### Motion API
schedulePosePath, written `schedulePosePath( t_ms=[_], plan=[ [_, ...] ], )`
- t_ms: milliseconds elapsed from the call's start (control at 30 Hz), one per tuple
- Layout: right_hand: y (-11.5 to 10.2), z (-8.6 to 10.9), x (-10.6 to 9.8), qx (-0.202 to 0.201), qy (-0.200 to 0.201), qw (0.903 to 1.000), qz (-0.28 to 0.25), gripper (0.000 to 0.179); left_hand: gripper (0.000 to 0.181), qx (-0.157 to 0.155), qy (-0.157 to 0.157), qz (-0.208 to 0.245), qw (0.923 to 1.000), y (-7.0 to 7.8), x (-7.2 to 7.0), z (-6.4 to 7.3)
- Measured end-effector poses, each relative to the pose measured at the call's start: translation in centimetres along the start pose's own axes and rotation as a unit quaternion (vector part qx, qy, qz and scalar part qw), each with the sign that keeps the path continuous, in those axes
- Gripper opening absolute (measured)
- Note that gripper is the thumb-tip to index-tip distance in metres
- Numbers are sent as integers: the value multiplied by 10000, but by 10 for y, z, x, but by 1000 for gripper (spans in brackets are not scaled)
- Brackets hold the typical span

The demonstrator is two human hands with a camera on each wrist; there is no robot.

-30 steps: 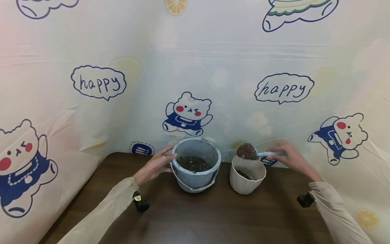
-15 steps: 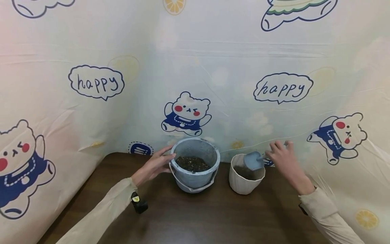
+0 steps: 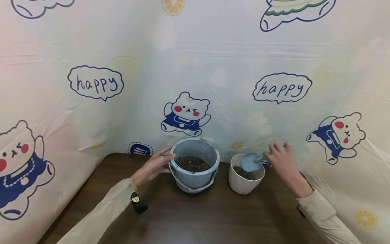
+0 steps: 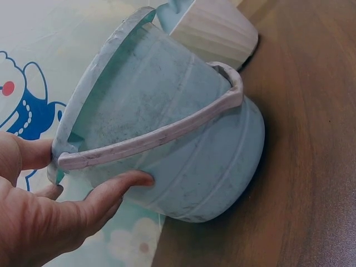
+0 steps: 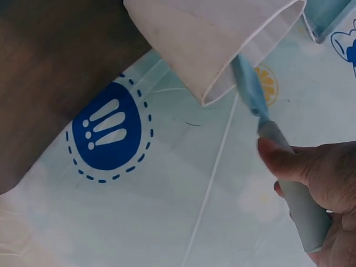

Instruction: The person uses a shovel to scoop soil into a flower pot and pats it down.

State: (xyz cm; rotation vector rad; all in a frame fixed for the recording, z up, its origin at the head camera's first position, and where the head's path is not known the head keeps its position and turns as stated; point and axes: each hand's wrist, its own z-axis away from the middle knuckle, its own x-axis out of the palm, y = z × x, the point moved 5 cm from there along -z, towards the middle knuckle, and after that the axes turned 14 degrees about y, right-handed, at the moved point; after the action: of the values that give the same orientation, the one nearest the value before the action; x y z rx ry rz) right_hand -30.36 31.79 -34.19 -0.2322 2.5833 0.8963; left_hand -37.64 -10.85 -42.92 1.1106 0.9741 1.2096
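A light-blue bucket [image 3: 181,181] with a bail handle stands on the table, dark soil [image 3: 192,164] in it. My left hand [image 3: 153,166] touches its left side; in the left wrist view, extended fingers [image 4: 36,153] meet the rim and another digit rests on the wall below. To the right is a white ribbed plant pot [image 3: 242,184], also with soil inside. My right hand [image 3: 284,164] grips the handle of a small blue hand trowel [image 3: 250,162]. Its blade tilts over the pot's opening and shows no heaped soil. The right wrist view shows thumb and fingers around the handle [image 5: 303,208].
A dark brown wooden table [image 3: 189,220] lies under both containers. Pale printed cloth [image 3: 146,44] with bears and "happy" bubbles hangs close behind and along the sides. The bucket's bail handle [image 3: 196,188] hangs down at the front.
My right hand has turned the trowel over, and its load of soil has left the blade above the pot. The blade has then shifted slightly left. My left hand stays at the bucket.
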Motion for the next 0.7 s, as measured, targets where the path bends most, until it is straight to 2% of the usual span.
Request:
schedulePosePath(
  t_ms=[167,233,367,467,567,700],
  plan=[
    [1,-4,-4,264,352,9984,-364,24,66,-48,11,-12,10000,-1,-1,-1],
    [1,-7,-5,416,473,9966,-531,22,66,-69,29,7,10000,0,0,-1],
    [1,-10,-3,854,473,9914,-871,17,67,-66,52,28,10000,4,0,-1],
    [-7,-15,-2,1071,584,9859,-1149,22,67,-51,59,46,10000,5,0,-1],
    [-17,-19,0,1132,723,9815,-1367,27,67,-29,19,44,10000,4,1,-1],
    [-28,-23,3,1097,666,9790,-1584,23,66,-29,11,57,10000,-1,3,0]
  ],
)
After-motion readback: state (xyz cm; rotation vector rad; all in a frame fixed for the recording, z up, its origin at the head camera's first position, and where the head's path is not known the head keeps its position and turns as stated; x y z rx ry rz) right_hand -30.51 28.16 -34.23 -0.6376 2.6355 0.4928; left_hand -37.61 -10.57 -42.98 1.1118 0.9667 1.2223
